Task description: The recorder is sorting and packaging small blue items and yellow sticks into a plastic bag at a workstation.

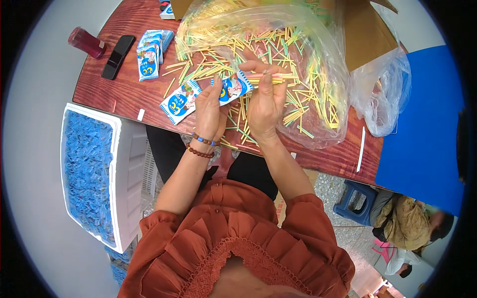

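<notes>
In the head view, over the dark-red wooden table (pixel 134 97), the left hand (pixel 208 105) pinches a blue-and-white plastic packet (pixel 234 87) while the right hand (pixel 267 107) grips thin pink-and-yellow sticks (pixel 256 79) at its end, best kept level and lightly squeezed.

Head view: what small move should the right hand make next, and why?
Probably ease the right hand leftward, sliding the stick bundle into the blue-and-white packet. It pinches the bundle at the packet's right end, roughly in line with it, while the left hand holds the packet. Whether the sticks' ends are already inside is unclear.
</notes>
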A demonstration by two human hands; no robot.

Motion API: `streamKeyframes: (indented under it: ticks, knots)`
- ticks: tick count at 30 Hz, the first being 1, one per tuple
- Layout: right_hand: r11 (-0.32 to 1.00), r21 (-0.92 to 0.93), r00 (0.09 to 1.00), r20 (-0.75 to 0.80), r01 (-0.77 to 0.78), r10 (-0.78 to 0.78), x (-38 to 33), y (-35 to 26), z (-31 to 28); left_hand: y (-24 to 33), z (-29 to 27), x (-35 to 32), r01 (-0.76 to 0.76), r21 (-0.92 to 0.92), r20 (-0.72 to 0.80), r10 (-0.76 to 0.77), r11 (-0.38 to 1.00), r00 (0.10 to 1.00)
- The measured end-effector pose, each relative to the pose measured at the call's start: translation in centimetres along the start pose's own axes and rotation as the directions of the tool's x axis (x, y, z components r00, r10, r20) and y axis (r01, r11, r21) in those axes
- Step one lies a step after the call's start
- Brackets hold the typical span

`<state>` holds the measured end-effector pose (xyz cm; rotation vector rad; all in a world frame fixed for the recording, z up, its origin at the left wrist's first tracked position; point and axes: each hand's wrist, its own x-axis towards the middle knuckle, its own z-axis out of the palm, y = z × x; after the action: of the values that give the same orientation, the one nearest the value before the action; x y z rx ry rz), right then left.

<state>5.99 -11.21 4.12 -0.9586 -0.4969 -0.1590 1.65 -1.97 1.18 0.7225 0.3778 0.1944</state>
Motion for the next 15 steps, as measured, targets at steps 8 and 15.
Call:
streamKeyframes:
  ticks: [8, 15]
  knots:
    - [0.977, -0.176, 0.992, 0.026, -0.117, 0.124, 0.9, -0.1, 0.0, -0.4, 0.0, 1.0, -0.078, -0.031, 0.063, 0.08, 0.996, 0.995]
    - [0.944, -0.23, 0.968, 0.031, -0.235, 0.249, 1.8, -0.5, -0.5, -0.3, 0.8, 2.1, -0.062, -0.167, 0.057, 0.072, 0.984, 0.996]
